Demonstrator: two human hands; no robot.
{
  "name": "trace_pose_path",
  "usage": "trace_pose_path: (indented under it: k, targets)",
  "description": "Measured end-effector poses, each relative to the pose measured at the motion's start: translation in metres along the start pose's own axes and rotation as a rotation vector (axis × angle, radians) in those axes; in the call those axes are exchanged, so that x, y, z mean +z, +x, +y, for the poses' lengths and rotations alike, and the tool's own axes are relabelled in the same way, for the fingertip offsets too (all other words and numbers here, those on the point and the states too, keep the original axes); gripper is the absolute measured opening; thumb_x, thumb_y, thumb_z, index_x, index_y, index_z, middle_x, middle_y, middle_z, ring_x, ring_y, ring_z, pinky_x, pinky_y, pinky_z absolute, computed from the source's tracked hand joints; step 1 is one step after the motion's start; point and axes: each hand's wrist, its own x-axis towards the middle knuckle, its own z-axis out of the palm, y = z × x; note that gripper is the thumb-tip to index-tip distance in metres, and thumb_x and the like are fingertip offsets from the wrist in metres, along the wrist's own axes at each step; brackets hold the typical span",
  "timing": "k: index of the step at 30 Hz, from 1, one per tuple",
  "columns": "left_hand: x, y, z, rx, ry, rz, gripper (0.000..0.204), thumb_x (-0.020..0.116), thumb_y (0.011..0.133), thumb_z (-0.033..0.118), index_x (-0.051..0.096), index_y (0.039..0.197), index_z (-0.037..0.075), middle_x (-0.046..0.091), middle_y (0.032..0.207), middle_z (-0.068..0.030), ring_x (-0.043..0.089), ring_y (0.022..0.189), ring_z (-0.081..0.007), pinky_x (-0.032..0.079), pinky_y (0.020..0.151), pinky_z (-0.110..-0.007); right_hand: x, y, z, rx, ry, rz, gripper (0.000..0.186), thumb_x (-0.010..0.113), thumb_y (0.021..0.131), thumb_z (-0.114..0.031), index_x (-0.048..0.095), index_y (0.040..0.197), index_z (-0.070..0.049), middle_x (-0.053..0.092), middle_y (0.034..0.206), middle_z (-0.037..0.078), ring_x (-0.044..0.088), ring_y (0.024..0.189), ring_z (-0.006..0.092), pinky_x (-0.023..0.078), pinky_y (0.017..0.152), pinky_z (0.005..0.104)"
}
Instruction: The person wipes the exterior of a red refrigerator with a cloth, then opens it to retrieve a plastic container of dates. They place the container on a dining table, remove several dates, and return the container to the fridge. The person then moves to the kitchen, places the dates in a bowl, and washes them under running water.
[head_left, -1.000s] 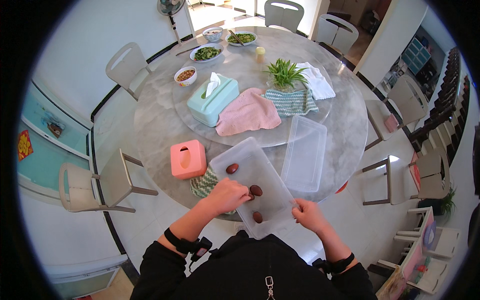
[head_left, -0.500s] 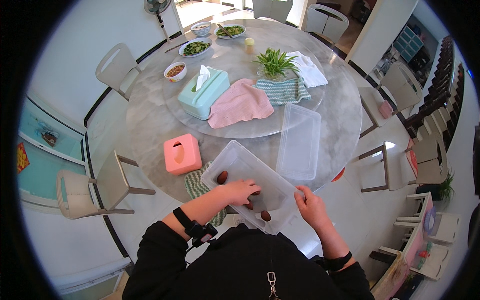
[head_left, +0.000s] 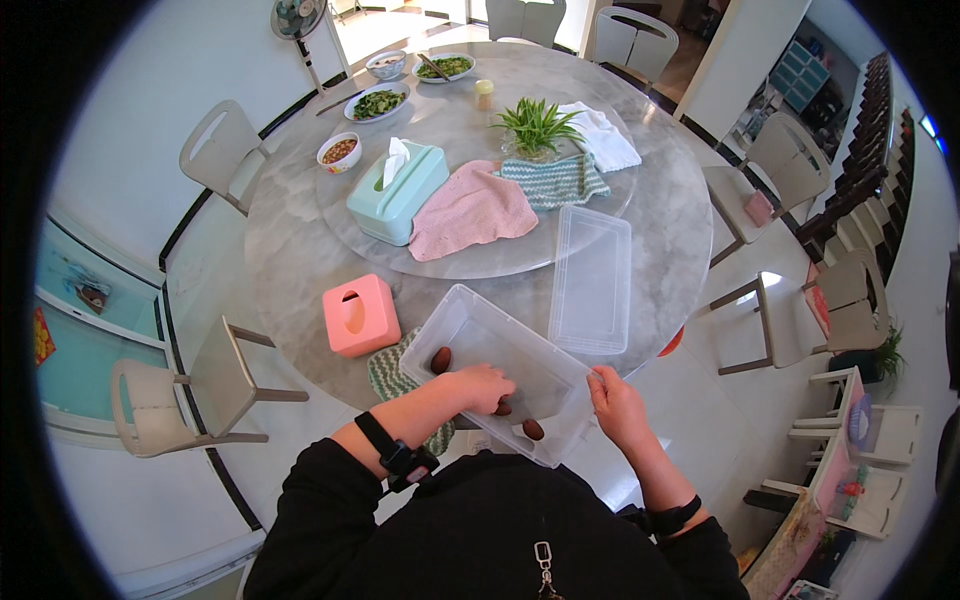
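A clear plastic box [head_left: 545, 383] sits tilted at the table's near edge, partly overhanging it. Inside lie dark brown egg-shaped things: one [head_left: 441, 360] in the left corner, one [head_left: 532, 429] at the near side, and one [head_left: 503, 408] just below my left hand [head_left: 485, 388]. That hand reaches into the box with its fingers curled downward; what they close on is hidden beneath them. My right hand [head_left: 617, 402] pinches the box's right corner, thumb along the rim. The clear lid [head_left: 590, 285] lies flat on the table beyond the box.
A pink tissue box [head_left: 361, 315] and a green striped cloth [head_left: 390, 372] lie left of the box. On the turntable stand a mint tissue box [head_left: 398, 195], a pink cloth [head_left: 474, 214], a plant [head_left: 537, 128] and dishes of food [head_left: 377, 103]. Chairs [head_left: 222, 148] surround the table.
My left hand has shifted slightly within the box, and a brown thing seen at its fingertips is now covered. My right hand keeps its hold on the corner. The whole view has shifted a little.
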Motion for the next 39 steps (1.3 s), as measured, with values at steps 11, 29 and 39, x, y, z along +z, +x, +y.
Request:
trace_pose_path:
  k: [11, 29, 39]
  targets:
    - [-0.011, -0.01, -0.002, -0.206, -0.066, -0.051, 0.014, 0.054, 0.071, 0.009, 0.061, 0.083, 0.006, 0.061, 0.086, -0.0158, 0.059, 0.084, -0.033, 0.047, 0.072, -0.042, -0.002, 0.004, -0.003, -0.01, -0.051, -0.011, 0.024, 0.049, 0.086, -0.026, 0.054, 0.099, -0.007, 0.061, 0.084, 0.019, 0.058, 0.077, 0.0376, 0.046, 0.065, 0.0447]
    - [-0.015, -0.013, -0.025, -0.577, 0.135, -0.074, 0.031, 0.058, 0.075, 0.013, 0.061, 0.105, 0.007, 0.054, 0.115, -0.0143, 0.053, 0.105, -0.0271, 0.05, 0.077, -0.04, 0.0, 0.004, -0.011, -0.035, -0.164, 0.026, 0.025, 0.048, 0.086, -0.028, 0.054, 0.1, -0.008, 0.062, 0.084, 0.016, 0.059, 0.077, 0.0348, 0.046, 0.066, 0.0428]
    - [-0.012, -0.017, -0.038, -0.448, 0.064, -0.068, 0.018, 0.068, 0.068, 0.021, 0.069, 0.081, 0.009, 0.065, 0.087, -0.0126, 0.062, 0.083, -0.0255, 0.05, 0.07, -0.034, 0.001, 0.004, -0.015, -0.026, -0.14, 0.049, 0.024, 0.048, 0.086, -0.028, 0.054, 0.099, -0.008, 0.062, 0.084, 0.016, 0.059, 0.078, 0.0342, 0.046, 0.066, 0.0426]
